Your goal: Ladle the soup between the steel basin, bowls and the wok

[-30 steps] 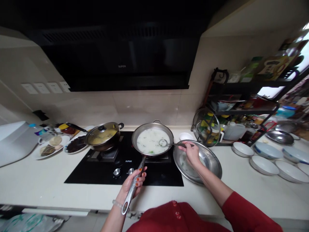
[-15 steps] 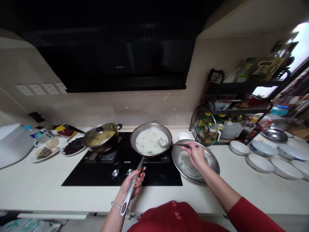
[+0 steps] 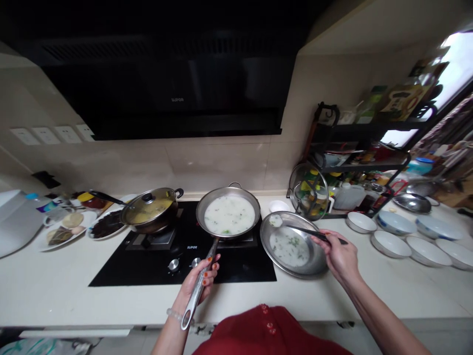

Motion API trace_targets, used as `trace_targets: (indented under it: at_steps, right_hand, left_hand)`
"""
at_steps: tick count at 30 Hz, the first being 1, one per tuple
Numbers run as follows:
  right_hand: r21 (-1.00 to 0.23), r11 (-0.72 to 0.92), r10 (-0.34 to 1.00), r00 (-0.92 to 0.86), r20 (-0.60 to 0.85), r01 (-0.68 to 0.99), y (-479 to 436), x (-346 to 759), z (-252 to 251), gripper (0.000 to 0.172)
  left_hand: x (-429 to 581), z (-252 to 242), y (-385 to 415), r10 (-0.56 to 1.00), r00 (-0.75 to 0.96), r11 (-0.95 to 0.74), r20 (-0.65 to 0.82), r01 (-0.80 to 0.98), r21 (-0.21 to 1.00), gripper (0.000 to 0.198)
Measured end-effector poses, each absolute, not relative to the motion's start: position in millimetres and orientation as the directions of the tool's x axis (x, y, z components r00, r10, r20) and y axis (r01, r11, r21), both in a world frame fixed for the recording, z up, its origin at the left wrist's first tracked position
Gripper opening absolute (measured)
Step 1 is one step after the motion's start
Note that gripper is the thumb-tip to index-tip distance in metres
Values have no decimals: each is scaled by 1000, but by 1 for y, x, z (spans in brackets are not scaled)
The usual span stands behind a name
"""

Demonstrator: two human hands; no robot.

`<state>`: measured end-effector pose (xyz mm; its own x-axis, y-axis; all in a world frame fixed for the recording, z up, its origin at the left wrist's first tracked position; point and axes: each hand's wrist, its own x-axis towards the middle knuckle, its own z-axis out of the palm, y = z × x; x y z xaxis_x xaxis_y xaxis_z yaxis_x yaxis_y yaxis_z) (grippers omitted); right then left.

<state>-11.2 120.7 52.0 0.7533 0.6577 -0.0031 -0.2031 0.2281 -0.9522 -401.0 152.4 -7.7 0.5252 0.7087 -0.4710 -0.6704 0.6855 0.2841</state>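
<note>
My left hand [image 3: 201,278] is wrapped round the long metal handle of a frying pan [image 3: 200,220], which sits on the right burner. White soup [image 3: 229,214] with green bits fills much of the pan. My right hand [image 3: 338,254] grips the dark handle of a ladle [image 3: 305,230]. The ladle's bowl, holding some white soup, is over the left rim area of a wide steel basin [image 3: 318,254] to the right of the stove. More white soup with chopped greens [image 3: 291,244] lies in the basin's bottom.
A lidded pot [image 3: 150,209] stands on the left burner of the black stove [image 3: 148,268]. Plates of food [image 3: 62,231] are at the left. Several white bowls [image 3: 390,245] sit at the right, near a spice rack [image 3: 365,167]. A small white dish [image 3: 279,206] lies behind the basin.
My right hand has moved right, bringing the ladle out of the pan's soup to over the basin. My left hand keeps its hold on the pan handle. The view has shifted slightly.
</note>
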Motion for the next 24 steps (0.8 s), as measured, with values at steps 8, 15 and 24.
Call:
trace_targets:
  at_steps: [8,15,24]
  right_hand:
    - [-852,153,801,442,404,500,72,1,-12,23]
    - [-653,346,810,136,570,674,58,8,-28,21]
    - [-963,269,740,633,228,32,110,-46,54,32]
  left_hand:
    - [-401,-6,152,715,511,679,-477,-670,300,30]
    - [-402,-6,152,708,524,685,-473,-670,284,31]
    - [-400,-3,152,711,507,680,-487,-672,293,29]
